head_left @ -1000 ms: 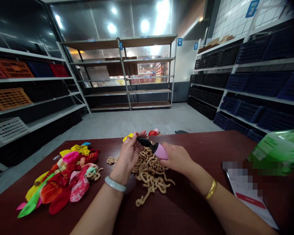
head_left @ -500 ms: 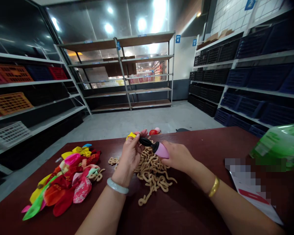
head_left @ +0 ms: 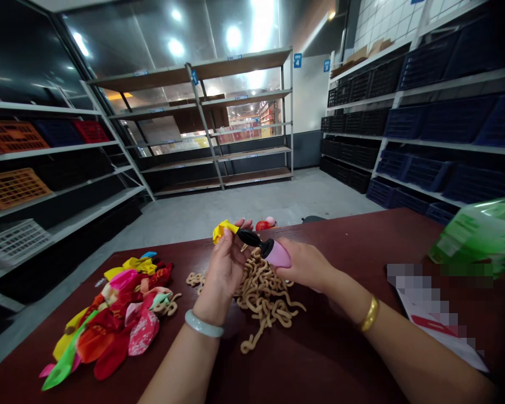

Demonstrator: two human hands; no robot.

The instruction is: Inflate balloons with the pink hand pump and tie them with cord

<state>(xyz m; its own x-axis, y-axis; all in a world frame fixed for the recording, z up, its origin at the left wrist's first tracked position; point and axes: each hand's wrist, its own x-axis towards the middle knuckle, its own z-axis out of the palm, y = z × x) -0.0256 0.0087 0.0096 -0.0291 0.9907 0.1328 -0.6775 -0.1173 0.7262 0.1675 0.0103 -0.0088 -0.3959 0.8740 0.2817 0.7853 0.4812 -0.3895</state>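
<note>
My left hand (head_left: 229,257) pinches a limp yellow balloon (head_left: 224,229) between thumb and fingers, with its other fingers partly spread behind. The balloon's neck meets the tip of the black end of a pink-and-black tool (head_left: 278,255); whether it is stretched over that tip I cannot tell. Wrapped around the pink end is my right hand (head_left: 305,264). Both hands are above a pile of tan, curly, cord-like strands (head_left: 263,297) on the dark red table (head_left: 328,348). To the left lies a heap of limp, many-coloured balloons (head_left: 113,314), some printed.
A few tan strands (head_left: 166,306) lie beside the balloon heap. At the right are a partly blurred flat white-and-red item (head_left: 437,325) and a green plastic bottle (head_left: 480,230). Red and pink round things (head_left: 264,224) show past the far edge. Shelves with crates (head_left: 14,185) stand around.
More of the yellow balloon shows above my left thumb, and more of the tool's black end is uncovered. My right hand keeps its grip. The view has shifted slightly.
</note>
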